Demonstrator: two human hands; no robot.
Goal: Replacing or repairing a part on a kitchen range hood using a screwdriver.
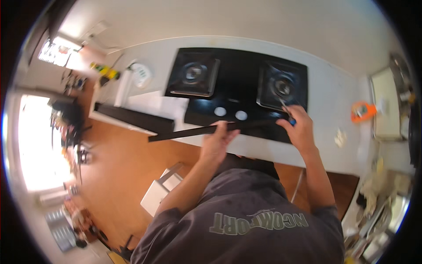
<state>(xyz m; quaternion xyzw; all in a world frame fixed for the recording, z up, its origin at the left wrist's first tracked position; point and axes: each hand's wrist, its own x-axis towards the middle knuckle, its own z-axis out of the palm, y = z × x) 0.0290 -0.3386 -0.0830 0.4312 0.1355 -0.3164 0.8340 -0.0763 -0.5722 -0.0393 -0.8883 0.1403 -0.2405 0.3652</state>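
Observation:
My left hand (215, 143) is closed around a long, thin dark strip (180, 133), which it holds over the front edge of the cooktop. The strip's left end juts out past the counter; its right end blends into the black glass. In my right hand (301, 130) is a small slim tool with a blue part (292, 120) and a thin pale shaft, pinched between thumb and fingers. Its exact kind is too small to tell. That shaft points up toward the right burner (282, 86) of the black two-burner cooktop (235, 75).
A wider dark panel (134, 118) lies along the counter's left front edge. Behind it are a white rounded item (140, 75) and a yellow-and-black object (105, 71). An orange bottle (363, 111) and a crumpled white piece (340, 137) lie at right. Near my left arm stands a white stool (156, 196).

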